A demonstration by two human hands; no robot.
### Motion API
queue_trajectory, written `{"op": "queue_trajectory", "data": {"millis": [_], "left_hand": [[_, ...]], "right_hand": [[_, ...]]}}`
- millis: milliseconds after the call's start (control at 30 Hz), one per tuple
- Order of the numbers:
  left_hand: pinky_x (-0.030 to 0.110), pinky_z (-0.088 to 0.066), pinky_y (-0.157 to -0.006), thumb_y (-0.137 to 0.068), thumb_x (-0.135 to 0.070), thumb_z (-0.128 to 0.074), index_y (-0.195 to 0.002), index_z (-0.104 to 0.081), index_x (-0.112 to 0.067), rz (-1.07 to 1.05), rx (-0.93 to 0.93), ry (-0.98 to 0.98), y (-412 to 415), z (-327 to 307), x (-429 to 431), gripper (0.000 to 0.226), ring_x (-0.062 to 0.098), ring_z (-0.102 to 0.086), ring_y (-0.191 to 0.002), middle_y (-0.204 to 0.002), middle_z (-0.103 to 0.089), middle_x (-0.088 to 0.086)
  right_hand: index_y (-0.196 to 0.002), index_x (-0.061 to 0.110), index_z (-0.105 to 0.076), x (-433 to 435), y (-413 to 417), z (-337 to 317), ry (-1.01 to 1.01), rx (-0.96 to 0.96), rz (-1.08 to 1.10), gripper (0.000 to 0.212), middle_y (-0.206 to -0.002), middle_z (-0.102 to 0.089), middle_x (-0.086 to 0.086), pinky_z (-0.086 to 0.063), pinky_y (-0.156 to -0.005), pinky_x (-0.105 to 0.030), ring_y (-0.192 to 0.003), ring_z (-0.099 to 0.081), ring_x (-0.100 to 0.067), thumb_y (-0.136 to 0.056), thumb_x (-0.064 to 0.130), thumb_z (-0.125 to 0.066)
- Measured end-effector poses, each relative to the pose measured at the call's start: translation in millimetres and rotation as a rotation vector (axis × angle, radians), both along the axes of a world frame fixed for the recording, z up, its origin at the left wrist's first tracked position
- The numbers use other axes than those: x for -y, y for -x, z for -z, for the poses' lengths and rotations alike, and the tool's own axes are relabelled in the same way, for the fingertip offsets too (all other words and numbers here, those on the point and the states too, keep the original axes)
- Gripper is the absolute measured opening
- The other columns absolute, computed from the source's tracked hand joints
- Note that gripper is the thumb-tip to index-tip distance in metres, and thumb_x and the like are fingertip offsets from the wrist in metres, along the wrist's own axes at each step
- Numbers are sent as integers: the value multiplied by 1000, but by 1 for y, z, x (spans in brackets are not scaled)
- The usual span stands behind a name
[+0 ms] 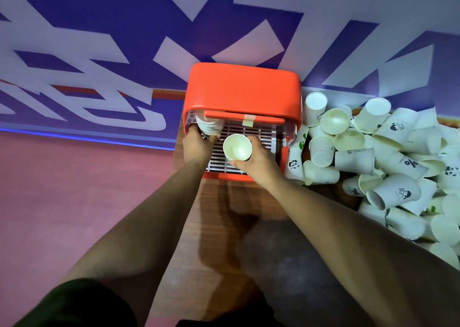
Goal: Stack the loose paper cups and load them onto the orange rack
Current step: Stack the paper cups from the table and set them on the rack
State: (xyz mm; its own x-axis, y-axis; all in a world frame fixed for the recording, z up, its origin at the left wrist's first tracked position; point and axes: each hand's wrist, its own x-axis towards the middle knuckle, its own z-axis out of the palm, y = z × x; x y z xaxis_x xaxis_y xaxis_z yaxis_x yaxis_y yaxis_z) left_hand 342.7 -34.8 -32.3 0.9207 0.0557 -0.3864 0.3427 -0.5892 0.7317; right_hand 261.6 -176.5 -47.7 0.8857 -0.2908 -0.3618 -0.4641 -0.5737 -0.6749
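The orange rack (242, 90) stands on a wooden table against the wall, with a white slatted tray (258, 132) inside it. My left hand (198, 143) grips a stack of white paper cups (209, 126) at the rack's left side, under the orange top. My right hand (258, 159) holds a single upright paper cup (237, 148), mouth up, over the middle of the tray. A big heap of loose white paper cups (388, 157) lies on the table just right of the rack.
The wooden table (224, 209) runs from the rack toward me, narrow, with a pink floor (74, 189) on its left. A purple and white patterned wall (124, 40) rises behind the rack. The cup heap fills the table's right side up to the frame edge.
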Motion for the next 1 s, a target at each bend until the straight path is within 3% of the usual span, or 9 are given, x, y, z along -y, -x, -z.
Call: {"op": "queue_trajectory", "data": {"millis": [433,567,667,800,900,1000], "left_hand": [[27,-36,-80,-99,-29,-57,-131,-52,-5,123,-35,-138,-7,12,-2,40,31,-56,-118,-126,-64,12],[27,-40,-81,-98,-15,-50,-131,-52,-3,131,27,-92,7,8,-8,35,28,-62,-106,-114,-66,10],[22,-43,-84,-100,-29,-48,-132,-56,-13,263,-58,1,20,12,-14,36,20,-63,-105,-117,-67,4],[39,-49,-101,-95,-31,-57,-130,-61,-19,442,-119,98,24,22,-22,37,17,-65,-110,-121,-69,0],[35,-51,-99,-93,-19,-63,-134,-58,-17,464,-77,120,25,22,-23,41,13,-66,-108,-122,-69,0],[27,-49,-96,-95,-18,-62,-136,-57,-16,487,-20,122,27,22,-24,42,12,-64,-111,-125,-67,0]], "right_hand": [[-140,23,-38,-3,8,2,-39,-29,-56,81,-131,-55,-1,-39,-87,-28,-118,-51,-21,-73,33,-82],[-148,21,-28,-4,10,1,-57,-59,-74,89,-140,-49,-3,-34,-92,-24,-126,-47,-22,-77,32,-80],[-146,21,-31,-1,13,-1,-69,-54,-75,81,-132,-53,-2,-34,-85,-20,-114,-53,-19,-80,27,-78],[-136,24,-42,0,13,2,-111,-33,-53,68,-120,-59,3,-49,-84,-30,-105,-62,-18,-79,26,-78],[-137,26,-41,0,14,5,-107,-19,-31,68,-124,-59,1,-53,-89,-40,-106,-62,-21,-79,26,-77],[-139,25,-42,-2,14,5,-111,4,-11,67,-120,-58,3,-52,-89,-38,-105,-62,-20,-82,23,-75]]}}
